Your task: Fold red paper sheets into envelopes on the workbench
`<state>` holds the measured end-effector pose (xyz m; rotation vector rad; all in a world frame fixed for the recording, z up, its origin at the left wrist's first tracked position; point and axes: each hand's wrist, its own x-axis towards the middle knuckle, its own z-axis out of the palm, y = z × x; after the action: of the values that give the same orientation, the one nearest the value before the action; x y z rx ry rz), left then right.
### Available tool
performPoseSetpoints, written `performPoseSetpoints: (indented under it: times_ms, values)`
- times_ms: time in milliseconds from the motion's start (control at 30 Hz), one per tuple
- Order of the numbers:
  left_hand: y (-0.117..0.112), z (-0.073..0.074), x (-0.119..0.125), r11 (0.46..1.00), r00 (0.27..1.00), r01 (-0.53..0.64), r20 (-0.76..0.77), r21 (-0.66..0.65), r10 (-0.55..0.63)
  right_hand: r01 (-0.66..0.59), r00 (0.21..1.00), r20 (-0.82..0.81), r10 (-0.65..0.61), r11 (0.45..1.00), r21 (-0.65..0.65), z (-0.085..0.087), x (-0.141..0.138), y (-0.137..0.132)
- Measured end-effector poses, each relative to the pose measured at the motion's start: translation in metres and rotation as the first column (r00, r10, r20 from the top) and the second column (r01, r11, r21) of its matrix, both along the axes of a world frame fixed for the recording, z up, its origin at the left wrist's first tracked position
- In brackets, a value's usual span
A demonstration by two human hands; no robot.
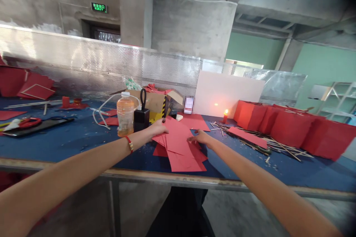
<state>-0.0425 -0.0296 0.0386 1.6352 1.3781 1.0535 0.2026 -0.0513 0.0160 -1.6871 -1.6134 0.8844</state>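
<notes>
Red paper sheets (182,157) lie in a loose, fanned pile near the table's front edge. My left hand (159,128) is closed on the upper left edge of a red sheet (176,133) on top of the pile. At that sheet's right edge, my right hand (200,137) has its fingers bent and gripping the paper; part of the fingertips is hidden. Another red sheet (194,121) lies flat just behind the hands.
Left of the pile stand a bottle of orange liquid (125,114) and a black box (141,119), before a cardboard box (152,103). A lit red candle (225,116) burns at right, near thin wooden sticks (289,150) and red paper boxes (289,127). A black tablet (39,126) lies left.
</notes>
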Motion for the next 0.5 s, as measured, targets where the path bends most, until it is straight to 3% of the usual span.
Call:
performPoseSetpoints:
  times_ms: [100, 233, 367, 433, 500]
  values:
    - [-0.009, 0.022, 0.009, 0.989, 0.997, 0.012, -0.074, 0.145, -0.001, 0.094, 0.982, -0.163, -0.095, 0.995, -0.010, 0.005, 0.005, -0.005]
    - [-0.019, 0.044, 0.017, 0.895, 0.981, 0.100, -0.195, 0.435, -0.015, -0.044, 0.849, -0.529, -0.006, 0.996, -0.082, 0.011, 0.006, -0.009]
    - [-0.018, 0.049, 0.018, 0.787, 0.960, 0.265, -0.231, 0.557, -0.160, 0.045, 0.675, -0.737, 0.019, 0.997, 0.067, 0.019, 0.010, -0.008]
    - [-0.015, 0.047, 0.019, 0.778, 0.953, 0.297, -0.220, 0.554, -0.207, 0.057, 0.619, -0.781, 0.083, 0.987, 0.149, 0.023, 0.016, -0.007]
    - [-0.012, 0.043, 0.020, 0.792, 0.953, 0.301, -0.196, 0.532, -0.231, 0.060, 0.626, -0.770, 0.122, 0.977, 0.204, 0.027, 0.024, -0.005]
